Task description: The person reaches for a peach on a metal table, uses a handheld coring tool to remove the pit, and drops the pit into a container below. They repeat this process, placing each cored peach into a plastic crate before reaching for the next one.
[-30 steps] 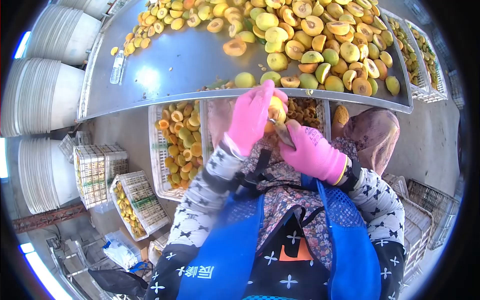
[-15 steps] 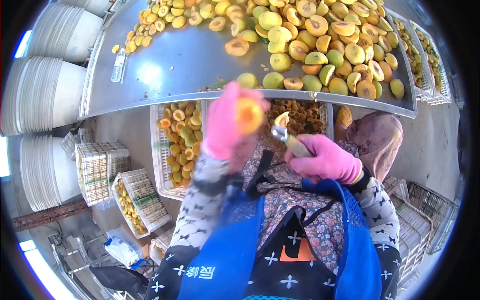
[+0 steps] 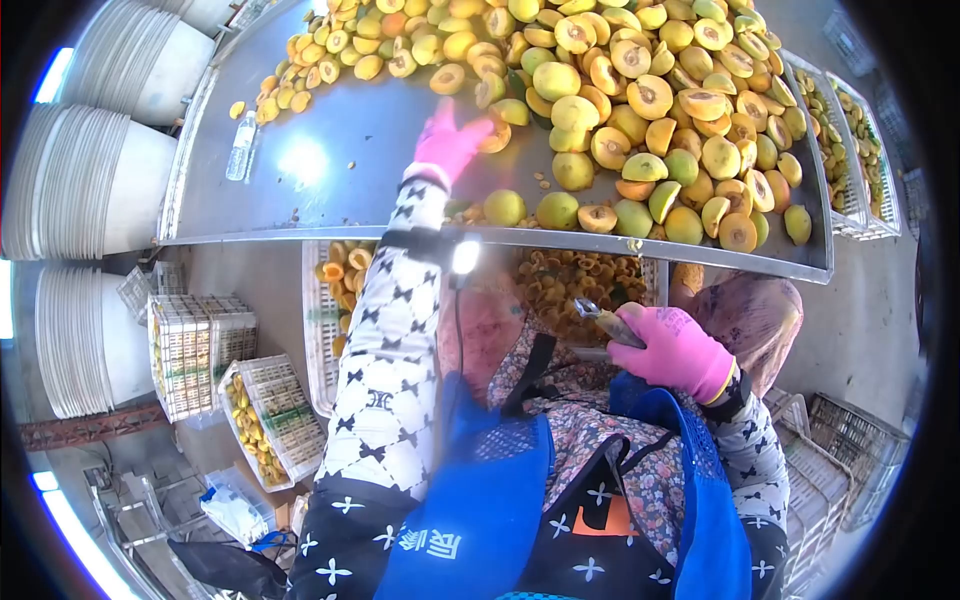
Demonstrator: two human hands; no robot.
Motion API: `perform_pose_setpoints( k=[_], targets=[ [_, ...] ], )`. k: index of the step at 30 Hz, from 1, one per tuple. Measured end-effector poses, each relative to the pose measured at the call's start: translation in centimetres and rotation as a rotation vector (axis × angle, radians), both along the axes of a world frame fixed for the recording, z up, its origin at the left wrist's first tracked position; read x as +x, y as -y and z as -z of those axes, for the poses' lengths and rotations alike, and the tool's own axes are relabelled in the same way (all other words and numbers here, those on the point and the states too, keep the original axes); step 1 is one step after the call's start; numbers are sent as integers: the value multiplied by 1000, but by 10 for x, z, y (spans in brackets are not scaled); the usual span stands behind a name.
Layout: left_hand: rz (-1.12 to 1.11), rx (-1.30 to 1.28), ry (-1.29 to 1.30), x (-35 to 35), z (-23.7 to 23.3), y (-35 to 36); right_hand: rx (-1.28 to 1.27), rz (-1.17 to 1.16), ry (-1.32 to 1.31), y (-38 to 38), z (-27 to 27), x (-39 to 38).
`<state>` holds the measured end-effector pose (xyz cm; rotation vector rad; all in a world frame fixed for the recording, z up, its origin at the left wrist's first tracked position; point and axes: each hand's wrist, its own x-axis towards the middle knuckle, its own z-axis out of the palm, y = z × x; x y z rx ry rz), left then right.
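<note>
Well, close to the body, over the blue apron (image 3: 480, 500), the right hand (image 3: 678, 352) sits at about 4 o'clock in the view. Its pink glove fingers are curled tight around a small knife (image 3: 603, 320), and the blade tip points to 10 o'clock. Just past the knife, at 12 o'clock from it, a crate of pits (image 3: 580, 285) stands under the table edge. At 9 o'clock from that crate, partly behind the long sleeve, is a crate of cut fruit (image 3: 335, 275).

Farther out lies the metal table (image 3: 340, 190). The left hand (image 3: 450, 135) is stretched out on it at 12 o'clock in the view. Its fingers bend down beside an orange fruit half (image 3: 496, 136) and touch it (I cannot tell if they grip it or only rest there). At 2 o'clock from this hand spreads the big pile of fruit (image 3: 680, 130), yellow, green and orange. A water bottle (image 3: 241, 145) lies at 9 o'clock from the hand, well apart. Past the table edge at 9 o'clock stand white stacks (image 3: 90, 180).
</note>
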<state>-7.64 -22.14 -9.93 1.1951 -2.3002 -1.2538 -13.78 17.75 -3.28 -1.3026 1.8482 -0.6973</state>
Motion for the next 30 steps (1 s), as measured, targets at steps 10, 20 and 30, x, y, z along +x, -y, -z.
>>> perform_pose_setpoints(
  k=[10,20,30],
  targets=[
    [119,801,-547,51,-63,-90,-515,355,-88,21,3,14],
    [481,92,-585,78,-81,-204,-374,227,-592,35,-21,28],
    [128,759,-660,86,-95,-229,-289,33,-669,19,-18,29]
  ],
)
